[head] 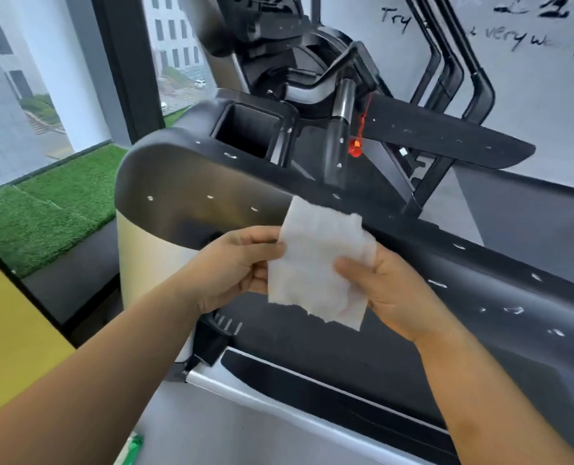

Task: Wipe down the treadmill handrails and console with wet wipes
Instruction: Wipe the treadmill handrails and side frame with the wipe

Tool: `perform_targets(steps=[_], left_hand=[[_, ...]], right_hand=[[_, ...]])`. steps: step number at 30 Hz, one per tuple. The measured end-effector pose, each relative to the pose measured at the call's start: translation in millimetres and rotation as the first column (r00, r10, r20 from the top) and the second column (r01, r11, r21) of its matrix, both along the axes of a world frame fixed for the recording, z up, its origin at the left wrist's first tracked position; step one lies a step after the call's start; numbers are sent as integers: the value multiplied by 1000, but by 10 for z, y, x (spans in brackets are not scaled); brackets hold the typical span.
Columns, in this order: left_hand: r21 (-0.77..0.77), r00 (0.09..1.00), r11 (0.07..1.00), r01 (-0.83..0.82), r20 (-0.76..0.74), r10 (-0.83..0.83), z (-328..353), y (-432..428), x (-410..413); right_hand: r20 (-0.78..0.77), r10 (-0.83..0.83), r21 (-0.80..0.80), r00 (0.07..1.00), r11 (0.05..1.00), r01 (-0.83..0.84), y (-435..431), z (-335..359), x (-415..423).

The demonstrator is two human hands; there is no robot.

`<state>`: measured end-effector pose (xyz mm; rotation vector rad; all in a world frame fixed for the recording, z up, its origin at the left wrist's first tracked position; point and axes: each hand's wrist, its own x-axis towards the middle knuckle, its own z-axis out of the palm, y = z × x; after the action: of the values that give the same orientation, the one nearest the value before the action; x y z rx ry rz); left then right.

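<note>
While one wet wipe [315, 263] spreads between two hands — left hand [232, 266] pinching, right hand [392, 293] gripping, one handrail [493, 283] behind.

both hands, the left hand [235, 263] and right hand [389, 290], are holding a white wipe [315, 263] spread open above the treadmill's dark handrail [480, 270].

Behind the wet wipe [315, 263], the fingers of the right hand [396, 290] are hidden (only its thumb shows). Well below the grip, a green packet [133, 448] is cut off by the bottom edge.
</note>
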<state>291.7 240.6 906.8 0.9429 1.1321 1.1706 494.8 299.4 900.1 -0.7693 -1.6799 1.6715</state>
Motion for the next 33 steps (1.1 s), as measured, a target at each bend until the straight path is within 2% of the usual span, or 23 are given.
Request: perform_targets(steps=[3,6,8,10,12,13,15,17,21,24,26,28,30,31,33], left_hand=[[106,992,988,116,-57,-111,102,2,67],[160,952,960,229,-244,-186,127,29,188],[210,862,932,295,-479,-165,99,56,300],[233,748,882,411,-639,-180,106,51,475],[216,692,826,520,-673,-260,116,57,670],[199,667,798,569,-679,-307,121,65,776],[178,613,741,647,-699,-368,139,98,984],[170,576,705,689,-718,-390,175,126,1193],[162,557,715,680,-748,-361,204,214,1569],[168,617,769,616,-711,-338,194,325,1904],[204,591,784,586,-769,-242,161,414,2182],[255,532,760,598,-835,-139,125,492,2522],[299,469,704,644,-882,-55,68,575,2920],[326,435,662,675,-901,0,33,613,3125],[368,382,577,729,-918,103,-59,692,3498]], right_hand=[[0,-17,-11,1000,1000,17,-111,21,252],[30,-32,-35,999,999,33,-249,28,441],[90,-150,-37,985,987,154,-315,-18,563],[144,-337,38,930,941,335,-361,-92,676],[200,-406,119,892,914,389,-423,-154,774],[220,-356,126,908,934,335,-452,-182,816],[148,-202,2,968,979,203,-532,-246,895],[-17,-159,-122,987,980,155,-642,-265,974],[-174,-403,-293,899,892,344,-806,-389,1200],[-307,-580,-506,755,771,386,-791,-431,1539],[-297,-740,-573,604,644,507,-751,-466,1878],[-222,-894,-551,390,445,706,-710,-504,2305],[-131,-982,-458,134,180,870,-666,-523,2794],[-94,-995,-398,23,59,915,-633,-533,3044],[-60,-989,-295,-137,-114,949,-535,-585,3485]])
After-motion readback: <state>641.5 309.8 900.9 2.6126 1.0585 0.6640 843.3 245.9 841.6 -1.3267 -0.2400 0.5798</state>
